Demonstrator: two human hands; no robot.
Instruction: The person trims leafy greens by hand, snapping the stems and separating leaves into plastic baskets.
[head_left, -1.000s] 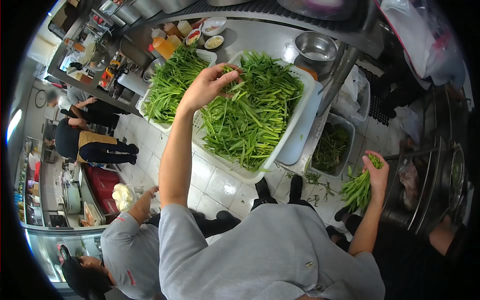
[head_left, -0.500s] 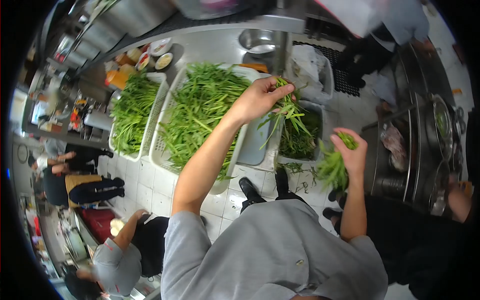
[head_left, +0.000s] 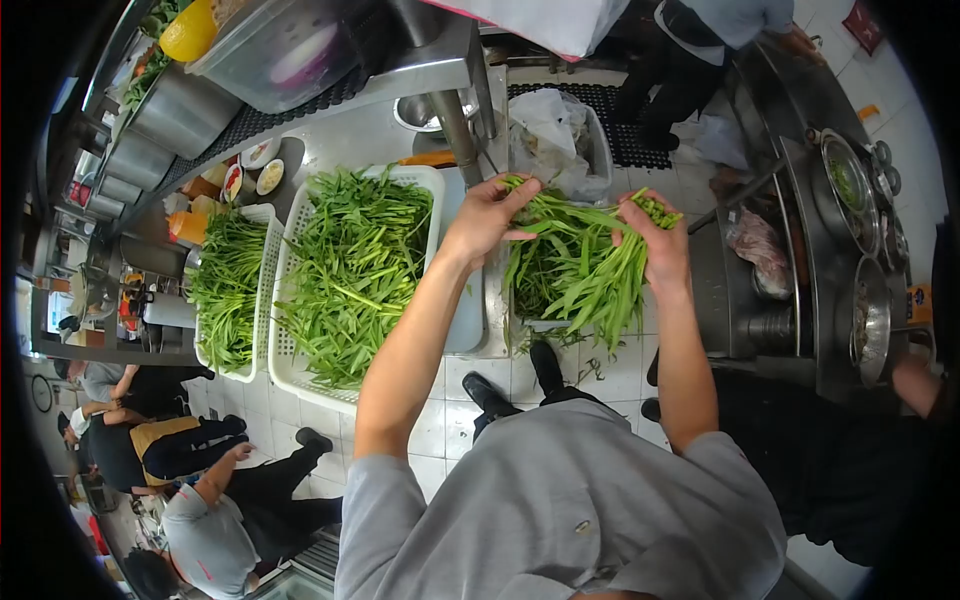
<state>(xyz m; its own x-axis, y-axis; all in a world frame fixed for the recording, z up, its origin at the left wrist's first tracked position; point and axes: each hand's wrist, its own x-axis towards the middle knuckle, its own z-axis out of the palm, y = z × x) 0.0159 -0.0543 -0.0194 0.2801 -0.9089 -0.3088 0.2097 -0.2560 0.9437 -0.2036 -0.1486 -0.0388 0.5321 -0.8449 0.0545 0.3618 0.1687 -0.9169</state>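
My left hand (head_left: 487, 218) pinches a few leafy green stems near their ends. Close to its right, my right hand (head_left: 655, 240) is wrapped round a bunch of greens (head_left: 600, 285), with the cut ends poking out above the fingers and the leaves hanging down. Both hands are over a grey bin (head_left: 546, 324) with loose greens inside, partly hidden by the bunch. Further left, a large white basket (head_left: 437, 185) is heaped with greens, and beside it stands a narrower white basket (head_left: 266, 300) of greens.
A bin with clear plastic bags (head_left: 560, 150) stands beyond my hands. Metal shelf posts (head_left: 455, 130) rise beside the steel counter (head_left: 345, 130). Pans (head_left: 870, 320) sit on the stove at the right. Co-workers stand at the lower left, upper right and right.
My left hand has moved right from the large basket, carrying stems. My right hand has come up and inward with its bunch, so the hands are now close together. The view has shifted right.
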